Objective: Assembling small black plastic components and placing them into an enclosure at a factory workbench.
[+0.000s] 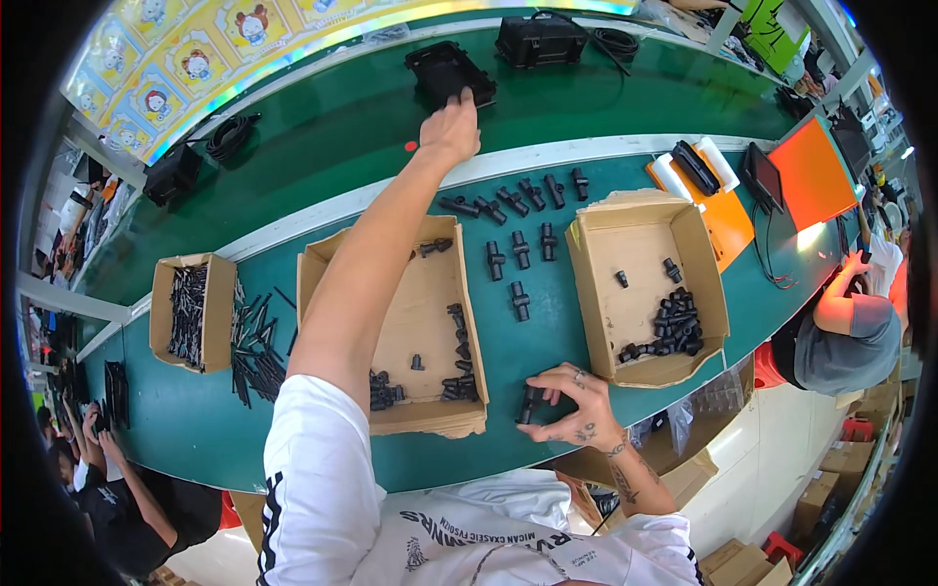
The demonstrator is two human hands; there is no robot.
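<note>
My left hand [452, 129] reaches far across the bench, its fingers closed on the near edge of an open black plastic box [440, 66] on the green conveyor. Some of its fingertips are hidden by the box. Near the front edge of the bench, my right hand [578, 410] holds a black tubular fitting [531, 404] between thumb and fingers. Similar black fittings [521, 250] lie in rows beyond that hand. To its right, a cardboard box [601, 293] holds several more fittings. Below my left forearm sits another cardboard box [420, 337] with small black parts in it.
A small carton [223, 313] of thin black pieces stands left, with loose ones [256, 352] beside it. Orange panels [813, 176] and a black device [762, 178] lie right. A closed black case [540, 41] rests on the conveyor. Other people work at both sides.
</note>
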